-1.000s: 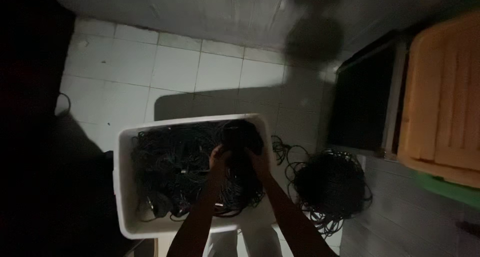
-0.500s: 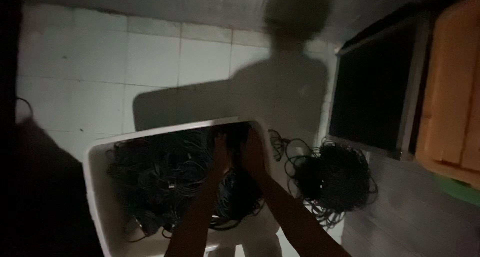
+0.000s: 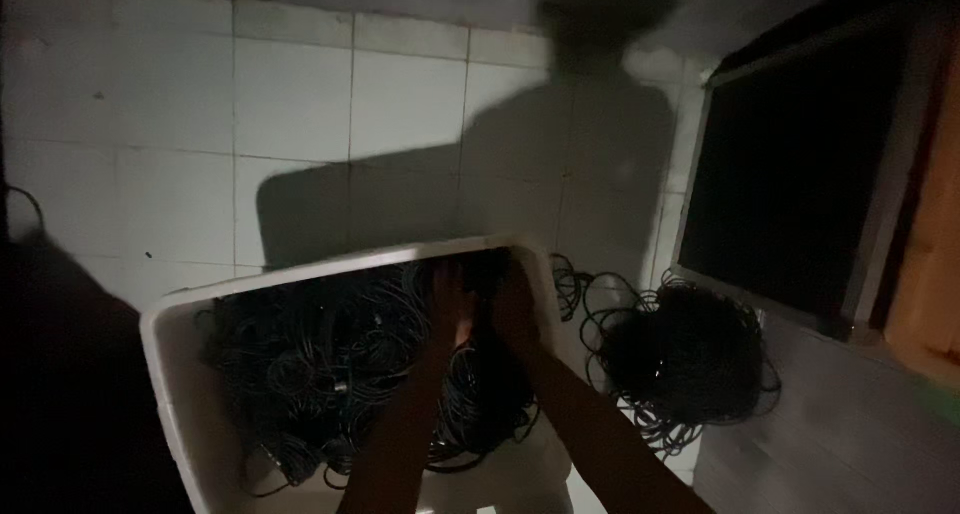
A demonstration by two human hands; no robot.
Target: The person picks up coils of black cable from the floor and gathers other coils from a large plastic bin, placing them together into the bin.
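A white plastic tub [image 3: 180, 374] sits on the tiled floor, filled with tangled black cables [image 3: 320, 364]. Both of my hands reach into its far right corner. My left hand [image 3: 448, 299] and my right hand [image 3: 512, 304] are side by side, fingers closed on a dark bundle of cable [image 3: 482, 272] near the rim. The dim light hides the fingertips.
A loose pile of black cable [image 3: 685, 359] lies on the floor right of the tub. A dark metal-framed panel [image 3: 800, 174] leans at the right, with an orange wooden surface [image 3: 935, 244] beyond it. White floor tiles [image 3: 290, 124] stretch ahead, crossed by my shadow.
The view has tilted and shifted, so the tub sits lower in the frame. My hands have stayed on the cable bundle at the tub's far right corner.
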